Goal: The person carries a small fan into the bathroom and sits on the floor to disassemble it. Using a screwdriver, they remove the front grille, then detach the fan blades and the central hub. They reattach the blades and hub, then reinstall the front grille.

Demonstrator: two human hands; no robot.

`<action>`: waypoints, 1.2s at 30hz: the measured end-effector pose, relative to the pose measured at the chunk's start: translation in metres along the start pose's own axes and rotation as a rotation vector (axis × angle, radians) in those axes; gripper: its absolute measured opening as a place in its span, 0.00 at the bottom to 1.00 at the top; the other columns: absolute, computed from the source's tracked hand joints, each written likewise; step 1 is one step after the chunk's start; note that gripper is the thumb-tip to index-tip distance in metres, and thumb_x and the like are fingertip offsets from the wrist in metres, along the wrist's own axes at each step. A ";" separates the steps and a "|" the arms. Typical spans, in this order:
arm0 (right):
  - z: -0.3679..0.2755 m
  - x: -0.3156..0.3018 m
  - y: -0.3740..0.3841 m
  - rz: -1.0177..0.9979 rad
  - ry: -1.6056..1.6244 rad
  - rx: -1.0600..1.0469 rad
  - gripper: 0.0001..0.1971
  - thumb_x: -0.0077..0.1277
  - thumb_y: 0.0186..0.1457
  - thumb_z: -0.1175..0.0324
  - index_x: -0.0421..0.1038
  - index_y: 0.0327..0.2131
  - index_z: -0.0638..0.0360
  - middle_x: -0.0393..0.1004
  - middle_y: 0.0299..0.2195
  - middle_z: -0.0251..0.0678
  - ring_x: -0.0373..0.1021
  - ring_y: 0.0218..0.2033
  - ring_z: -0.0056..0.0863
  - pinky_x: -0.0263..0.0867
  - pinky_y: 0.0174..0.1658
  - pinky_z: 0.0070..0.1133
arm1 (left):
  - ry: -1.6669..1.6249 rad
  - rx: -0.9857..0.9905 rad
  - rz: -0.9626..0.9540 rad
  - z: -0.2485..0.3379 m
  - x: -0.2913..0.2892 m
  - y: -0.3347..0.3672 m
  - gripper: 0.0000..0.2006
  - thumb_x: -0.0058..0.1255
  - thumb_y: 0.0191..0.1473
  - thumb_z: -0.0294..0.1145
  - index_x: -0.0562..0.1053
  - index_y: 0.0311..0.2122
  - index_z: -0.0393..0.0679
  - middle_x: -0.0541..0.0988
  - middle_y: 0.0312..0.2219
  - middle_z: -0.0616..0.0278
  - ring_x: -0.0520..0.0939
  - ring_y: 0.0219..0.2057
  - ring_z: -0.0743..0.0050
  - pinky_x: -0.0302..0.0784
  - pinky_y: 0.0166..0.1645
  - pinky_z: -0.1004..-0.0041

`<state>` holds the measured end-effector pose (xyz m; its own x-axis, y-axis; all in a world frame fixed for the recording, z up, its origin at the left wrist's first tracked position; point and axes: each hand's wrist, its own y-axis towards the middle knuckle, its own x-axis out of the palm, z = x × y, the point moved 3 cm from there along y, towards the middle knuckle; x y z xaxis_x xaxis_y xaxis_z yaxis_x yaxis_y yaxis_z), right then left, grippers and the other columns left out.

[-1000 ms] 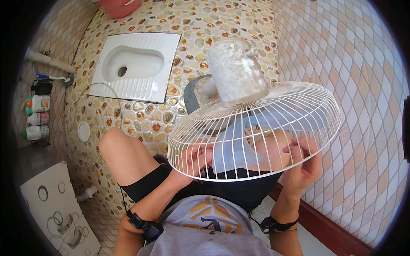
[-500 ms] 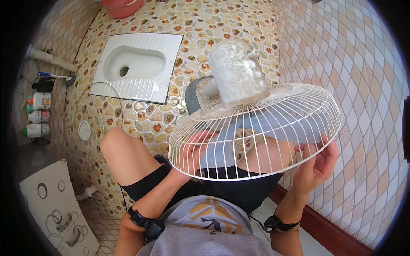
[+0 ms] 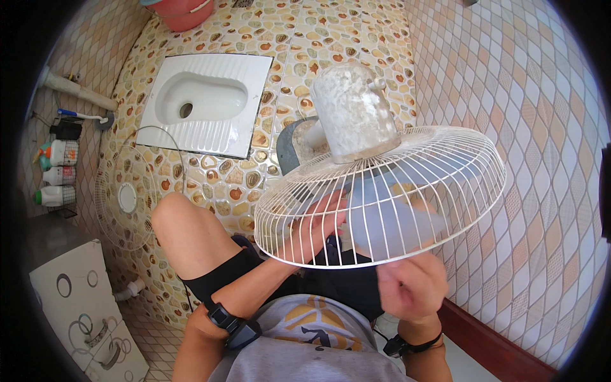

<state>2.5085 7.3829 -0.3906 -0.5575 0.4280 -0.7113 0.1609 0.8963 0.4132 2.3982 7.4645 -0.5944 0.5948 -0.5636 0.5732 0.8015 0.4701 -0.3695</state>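
An electric fan stands tilted in front of me, with a dusty white motor housing (image 3: pixel 355 114) and a white wire rear guard (image 3: pixel 471 219). Inside the guard are translucent bluish fan blades (image 3: pixel 391 223). My left hand (image 3: pixel 320 224) reaches in behind the wires, fingers stretched out beside the blades and the hub area; wires partly cover it. Just below the guard's near rim, my right hand (image 3: pixel 414 286) is closed with curled fingers, and whatever it may hold is hidden. The fan's grey base (image 3: pixel 287 148) shows behind the housing.
A detached round front grille (image 3: pixel 127 197) leans at the left, near a thin hoop (image 3: pixel 181 149). Beyond lies a white squat toilet (image 3: pixel 210 105). A red bucket (image 3: pixel 184 16) stands at the back. Bottles (image 3: pixel 58 175) sit in wall racks above a white cabinet (image 3: pixel 83 305). The tiled wall is close on the right.
My right hand has left the guard's right side, moved left and nearer to me, and curled closed. My left hand has slid farther right inside the guard. The blades have turned.
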 end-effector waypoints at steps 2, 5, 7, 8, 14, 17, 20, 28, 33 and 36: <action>-0.001 0.006 0.002 -0.117 0.126 -0.076 0.12 0.61 0.43 0.80 0.80 0.35 0.58 0.81 0.32 0.36 0.77 0.26 0.34 0.72 0.33 0.23 | -0.065 0.091 0.000 0.002 0.002 0.009 0.30 0.47 0.66 0.42 0.58 0.68 0.41 0.69 0.61 0.56 0.75 0.56 0.71 0.71 0.58 0.70; 0.008 0.012 -0.004 -0.153 0.237 -0.065 0.11 0.61 0.43 0.80 0.80 0.34 0.59 0.81 0.31 0.35 0.77 0.27 0.32 0.71 0.31 0.23 | -0.153 0.079 -0.010 0.005 0.004 0.017 0.35 0.50 0.65 0.45 0.52 0.69 0.38 0.72 0.57 0.51 0.79 0.50 0.64 0.80 0.49 0.67; 0.031 0.011 -0.010 -0.115 0.022 0.146 0.08 0.59 0.50 0.78 0.79 0.37 0.62 0.80 0.27 0.37 0.77 0.26 0.29 0.71 0.33 0.22 | -0.247 -0.022 0.020 0.007 0.005 0.017 0.37 0.51 0.64 0.47 0.50 0.69 0.39 0.73 0.56 0.50 0.79 0.50 0.64 0.81 0.48 0.67; 0.047 0.018 -0.015 -0.034 0.124 0.386 0.09 0.58 0.53 0.78 0.78 0.39 0.64 0.80 0.29 0.37 0.77 0.29 0.27 0.72 0.35 0.22 | -0.288 -0.053 0.027 0.008 0.007 0.016 0.38 0.51 0.64 0.48 0.49 0.70 0.39 0.73 0.56 0.50 0.79 0.50 0.64 0.81 0.47 0.67; 0.110 0.047 -0.047 0.105 0.465 0.752 0.15 0.55 0.59 0.77 0.71 0.49 0.66 0.77 0.42 0.41 0.75 0.42 0.29 0.71 0.46 0.24 | -0.060 0.019 0.110 0.026 0.016 0.009 0.33 0.49 0.65 0.51 0.58 0.65 0.38 0.77 0.50 0.55 0.80 0.47 0.67 0.81 0.46 0.68; 0.129 0.064 -0.049 0.043 0.411 0.787 0.23 0.57 0.57 0.77 0.65 0.56 0.63 0.75 0.47 0.42 0.73 0.48 0.33 0.68 0.53 0.27 | -0.090 0.005 0.108 0.030 0.019 0.010 0.30 0.48 0.65 0.51 0.61 0.63 0.39 0.77 0.48 0.55 0.81 0.45 0.67 0.81 0.45 0.68; 0.135 0.074 -0.044 0.168 0.627 0.755 0.25 0.57 0.56 0.77 0.63 0.57 0.63 0.75 0.48 0.41 0.72 0.49 0.32 0.66 0.54 0.27 | -0.120 -0.011 0.111 0.029 0.018 0.012 0.28 0.48 0.65 0.51 0.63 0.60 0.39 0.78 0.46 0.56 0.81 0.44 0.67 0.81 0.44 0.68; 0.136 0.090 -0.036 0.283 0.773 0.730 0.29 0.59 0.54 0.78 0.59 0.59 0.61 0.73 0.49 0.39 0.69 0.53 0.31 0.63 0.58 0.27 | -0.277 -0.084 0.149 0.015 0.017 0.021 0.23 0.48 0.65 0.50 0.70 0.55 0.41 0.80 0.41 0.59 0.82 0.40 0.68 0.82 0.42 0.68; 0.131 0.096 -0.028 0.280 0.812 0.719 0.31 0.60 0.54 0.78 0.57 0.59 0.60 0.73 0.48 0.39 0.70 0.51 0.31 0.65 0.55 0.27 | -0.403 -0.139 0.179 0.005 0.016 0.030 0.21 0.48 0.65 0.50 0.74 0.51 0.41 0.81 0.38 0.60 0.83 0.38 0.69 0.83 0.41 0.69; 0.119 0.090 -0.025 0.255 0.856 0.788 0.29 0.62 0.53 0.78 0.58 0.55 0.62 0.74 0.44 0.41 0.75 0.41 0.29 0.75 0.41 0.25 | -0.453 -0.177 0.172 -0.005 0.013 0.032 0.21 0.47 0.66 0.50 0.74 0.50 0.42 0.82 0.37 0.61 0.84 0.38 0.66 0.82 0.41 0.67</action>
<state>2.5515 7.4134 -0.5330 -0.7511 0.6559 0.0751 0.6353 0.7490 -0.1884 2.4315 7.4688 -0.6024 0.6641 -0.1186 0.7382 0.7158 0.3859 -0.5819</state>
